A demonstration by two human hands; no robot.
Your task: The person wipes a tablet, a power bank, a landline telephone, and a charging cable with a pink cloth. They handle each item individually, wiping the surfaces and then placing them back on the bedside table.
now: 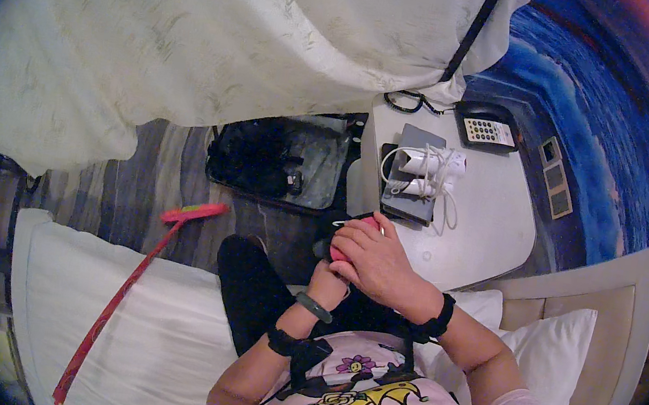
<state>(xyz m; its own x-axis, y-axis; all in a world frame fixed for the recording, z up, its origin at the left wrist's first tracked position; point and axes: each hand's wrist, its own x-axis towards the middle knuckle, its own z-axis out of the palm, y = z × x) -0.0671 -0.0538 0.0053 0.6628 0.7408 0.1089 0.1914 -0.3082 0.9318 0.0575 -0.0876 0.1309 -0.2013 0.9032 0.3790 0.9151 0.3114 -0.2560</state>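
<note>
My right hand [375,258] curls over a pinkish-red object [342,255], with its fingers wrapped across the top. Most of that object is covered, so its exact kind cannot be told; a white edge shows beside it. My left hand [329,283] is directly below and against the right one, its fingers hidden behind it. A dark green bangle [314,307] circles the left wrist, and black bands sit on both forearms. Both hands are above my lap, close to the near corner of a white table [475,222].
On the table lie a white corded appliance [430,170] on dark flat cases [422,134] and a desk telephone [488,129]. An open black suitcase [320,165] rests on the floor. A red-handled tool with a flat head [121,299] leans across the white bed [172,330]. A pale curtain [199,32] hangs ahead.
</note>
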